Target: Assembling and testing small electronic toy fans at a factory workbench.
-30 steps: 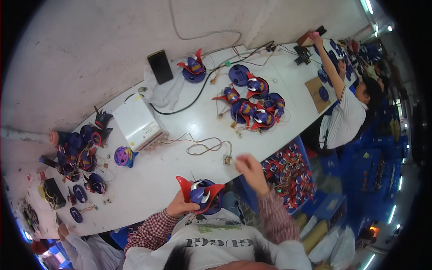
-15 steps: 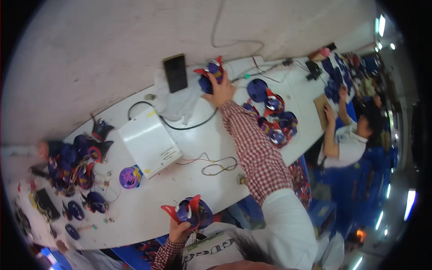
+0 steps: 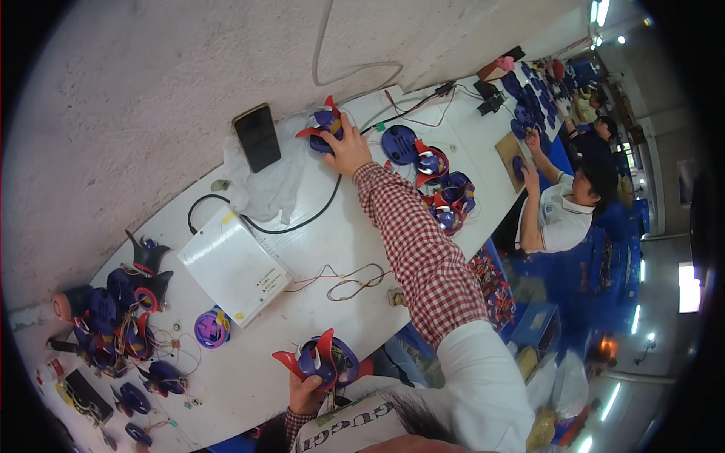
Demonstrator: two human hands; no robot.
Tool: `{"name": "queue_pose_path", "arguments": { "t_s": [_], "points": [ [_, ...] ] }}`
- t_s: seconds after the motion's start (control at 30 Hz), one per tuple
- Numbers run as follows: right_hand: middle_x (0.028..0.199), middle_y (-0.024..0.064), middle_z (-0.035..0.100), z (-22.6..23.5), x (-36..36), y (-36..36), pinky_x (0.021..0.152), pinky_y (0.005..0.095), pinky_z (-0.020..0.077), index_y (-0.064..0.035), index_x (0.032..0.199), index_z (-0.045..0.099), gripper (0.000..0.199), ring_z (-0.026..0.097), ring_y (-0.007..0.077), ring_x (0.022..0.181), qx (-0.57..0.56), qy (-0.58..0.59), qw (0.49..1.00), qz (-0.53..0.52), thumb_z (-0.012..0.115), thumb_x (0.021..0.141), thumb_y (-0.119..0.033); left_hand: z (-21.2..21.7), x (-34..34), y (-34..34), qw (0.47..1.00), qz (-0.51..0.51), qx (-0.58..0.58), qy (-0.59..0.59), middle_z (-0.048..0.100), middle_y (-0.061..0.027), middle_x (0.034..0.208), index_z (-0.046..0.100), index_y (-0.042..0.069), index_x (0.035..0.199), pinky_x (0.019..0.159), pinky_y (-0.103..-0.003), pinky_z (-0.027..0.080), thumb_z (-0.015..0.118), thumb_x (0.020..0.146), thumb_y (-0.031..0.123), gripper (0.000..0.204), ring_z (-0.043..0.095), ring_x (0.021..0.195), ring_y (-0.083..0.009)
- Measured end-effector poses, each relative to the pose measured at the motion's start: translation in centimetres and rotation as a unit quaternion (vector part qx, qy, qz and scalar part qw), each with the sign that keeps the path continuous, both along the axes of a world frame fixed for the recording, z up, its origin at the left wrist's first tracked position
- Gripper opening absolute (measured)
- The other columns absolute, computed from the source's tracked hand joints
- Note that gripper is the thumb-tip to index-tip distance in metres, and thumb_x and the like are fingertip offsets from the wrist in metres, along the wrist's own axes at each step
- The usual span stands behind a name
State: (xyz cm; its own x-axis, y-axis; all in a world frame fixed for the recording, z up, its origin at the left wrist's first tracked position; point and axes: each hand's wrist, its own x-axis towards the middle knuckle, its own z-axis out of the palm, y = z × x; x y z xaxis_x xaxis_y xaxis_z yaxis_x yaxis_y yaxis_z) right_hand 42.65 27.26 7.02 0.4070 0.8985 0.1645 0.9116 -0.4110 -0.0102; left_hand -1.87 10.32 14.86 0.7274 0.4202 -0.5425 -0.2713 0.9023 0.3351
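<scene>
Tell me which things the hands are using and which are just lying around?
In use:
- far toy, under the right hand
- near toy, held by the left hand

Lying about:
- phone
- white box
- black cable
- thin wires
- purple disc
- toy pile

A toy assembly workshop: long white workbench [image 3: 332, 249] strewn with toy parts [image 3: 442, 192].

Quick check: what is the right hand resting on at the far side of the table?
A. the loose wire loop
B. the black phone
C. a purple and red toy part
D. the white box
C: the right hand lies on the purple and red toy part, beside the phone.
</scene>
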Motion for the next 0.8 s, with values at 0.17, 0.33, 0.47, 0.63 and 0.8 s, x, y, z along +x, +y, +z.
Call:
{"name": "queue_pose_path", "arguments": {
  "t_s": [0.17, 0.33, 0.47, 0.63, 0.8],
  "points": [
    [0.141, 0.0230, 0.032, 2.6, 1.2, -0.5, 0.094, 0.0424, 0.0444, -0.0196, 0.122, 0.057, 0.051, 0.045, 0.0400, 0.117, 0.067, 0.019, 0.997, 0.034, 0.066, 0.072, -0.026, 0.5, 0.1, 0.0, 0.999, -0.035, 0.005, -0.016, 0.055, -0.0165, 0.118, 0.036, -0.002, 0.133, 0.085, -0.033, 0.049, 0.065, 0.070, 0.007, 0.070, 0.059, 0.099, -0.0259],
    [0.129, 0.0199, 0.047, 11.7, 3.2, -4.2, 0.089, 0.0341, 0.0471, -0.0132, 0.122, 0.059, 0.046, 0.053, 0.0313, 0.104, 0.161, 0.144, 0.976, 0.032, 0.063, 0.077, -0.023, 0.3, 0.9, -0.6, 0.996, -0.083, 0.017, -0.040, 0.057, -0.0159, 0.117, 0.036, -0.002, 0.134, 0.084, -0.031, 0.050, 0.064, 0.072, 0.008, 0.068, 0.060, 0.096, -0.0239],
    [0.115, 0.0112, 0.054, 23.3, 2.7, -12.4, 0.077, 0.0290, 0.0517, -0.0051, 0.120, 0.058, 0.037, 0.056, 0.0216, 0.093, 0.221, 0.420, 0.880, -0.028, 0.059, 0.085, -0.018, 0.2, 2.1, -2.3, 0.989, -0.135, -0.016, -0.065, 0.057, -0.0153, 0.116, 0.036, -0.001, 0.134, 0.082, -0.030, 0.050, 0.063, 0.071, 0.006, 0.068, 0.060, 0.093, -0.0226],
    [0.098, 0.0068, 0.059, 36.0, -2.0, -28.7, 0.064, 0.0231, 0.0512, -0.0035, 0.119, 0.058, 0.035, 0.055, 0.0137, 0.082, 0.378, 0.507, 0.766, -0.119, 0.055, 0.088, -0.020, 1.2, 3.6, -5.2, 0.960, -0.260, -0.017, -0.104, 0.057, -0.0154, 0.114, 0.036, -0.001, 0.133, 0.082, -0.030, 0.050, 0.061, 0.071, 0.005, 0.067, 0.060, 0.092, -0.0227],
    [0.107, 0.0146, 0.059, 42.7, -11.4, -51.0, 0.069, 0.0301, 0.0567, 0.0036, 0.129, 0.044, 0.045, 0.061, 0.0199, 0.085, 0.445, 0.499, 0.693, -0.271, 0.054, 0.089, -0.011, 3.6, 7.3, -9.9, 0.908, -0.403, 0.070, -0.095, 0.056, -0.0165, 0.117, 0.036, 0.000, 0.135, 0.087, -0.033, 0.048, 0.059, 0.073, 0.008, 0.067, 0.059, 0.100, -0.0262]
  ]
}}
